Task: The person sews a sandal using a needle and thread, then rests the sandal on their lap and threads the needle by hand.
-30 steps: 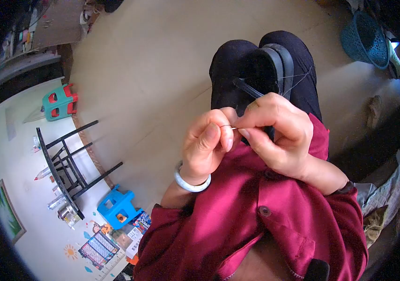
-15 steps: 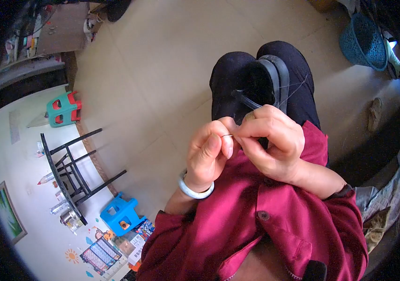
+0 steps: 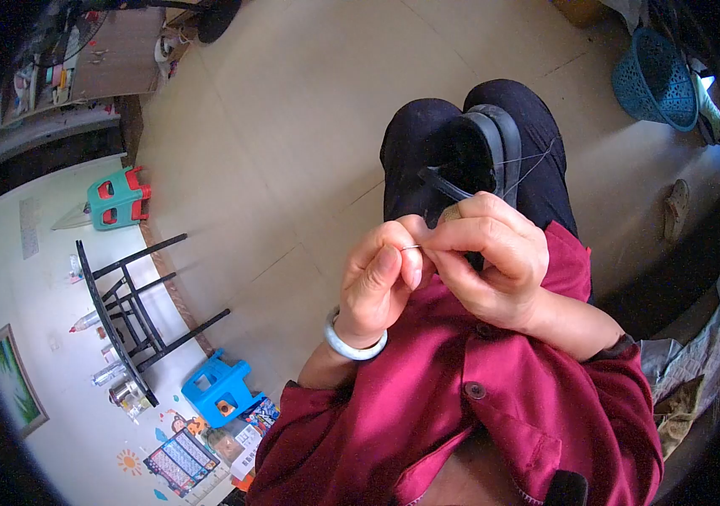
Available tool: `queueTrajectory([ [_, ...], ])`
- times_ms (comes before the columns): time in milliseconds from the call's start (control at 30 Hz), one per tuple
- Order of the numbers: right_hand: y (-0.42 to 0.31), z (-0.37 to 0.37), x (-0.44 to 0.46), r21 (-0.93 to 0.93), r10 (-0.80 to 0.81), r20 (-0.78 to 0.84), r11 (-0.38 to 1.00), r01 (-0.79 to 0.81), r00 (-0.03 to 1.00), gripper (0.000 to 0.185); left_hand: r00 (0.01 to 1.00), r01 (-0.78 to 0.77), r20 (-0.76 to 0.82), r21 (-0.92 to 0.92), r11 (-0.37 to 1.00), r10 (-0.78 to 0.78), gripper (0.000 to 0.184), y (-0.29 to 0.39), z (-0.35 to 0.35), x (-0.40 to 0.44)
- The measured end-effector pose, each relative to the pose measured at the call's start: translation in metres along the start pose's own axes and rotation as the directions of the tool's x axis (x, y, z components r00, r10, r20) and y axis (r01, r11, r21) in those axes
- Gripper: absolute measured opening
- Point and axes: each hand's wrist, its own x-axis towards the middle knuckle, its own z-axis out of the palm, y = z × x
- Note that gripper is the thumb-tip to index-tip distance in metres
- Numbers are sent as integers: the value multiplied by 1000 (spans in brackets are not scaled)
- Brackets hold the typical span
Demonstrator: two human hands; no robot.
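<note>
In the head view a thin sewing needle (image 3: 411, 247) spans the small gap between my two hands. My left hand (image 3: 374, 274), with a pale bangle on its wrist, is closed in a pinch on the needle. At the needle's other end, the fingertips of my right hand (image 3: 491, 257) are pressed together, seemingly on thread; the exact contact is too small to see. Fine thread (image 3: 537, 158) loops above my right hand, over a black shoe (image 3: 505, 148). That shoe lies on my lap, its strap (image 3: 443, 182) just beyond my fingers and its lower part hidden by them.
A blue plastic basket (image 3: 651, 80) stands on the tiled floor at upper right, with a lone shoe (image 3: 676, 211) below it. Along the left wall are a black folding table (image 3: 128, 316), a blue stool (image 3: 219, 390) and a green and red stool (image 3: 115, 199).
My hands keep the same pinch around the needle, almost still. The thread loop over the shoe has shifted slightly, and the whole view has moved a little.
</note>
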Motion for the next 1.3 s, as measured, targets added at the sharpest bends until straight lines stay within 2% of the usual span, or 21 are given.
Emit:
queueTrajectory([
  [800,-3,-4,2,-12,-88,69,996,89,994,18,996,51,72,59,997,-56,42,8,-2,-4],
  [900,-3,-4,0,-1,-109,70,994,109,992,17,994,54,99,-7,999,-53,39,9,-2,-4],
  [967,-2,-5,2,-5,-118,78,993,119,990,17,991,28,131,78,997,-38,37,9,-5,-5],
  [1133,-3,-5,1,-9,-121,73,992,122,990,17,996,28,79,47,998,-32,25,8,-2,-6],
  [1300,-5,-7,3,-43,-102,98,993,106,990,16,994,23,106,121,992,-36,20,10,-4,-6],
])
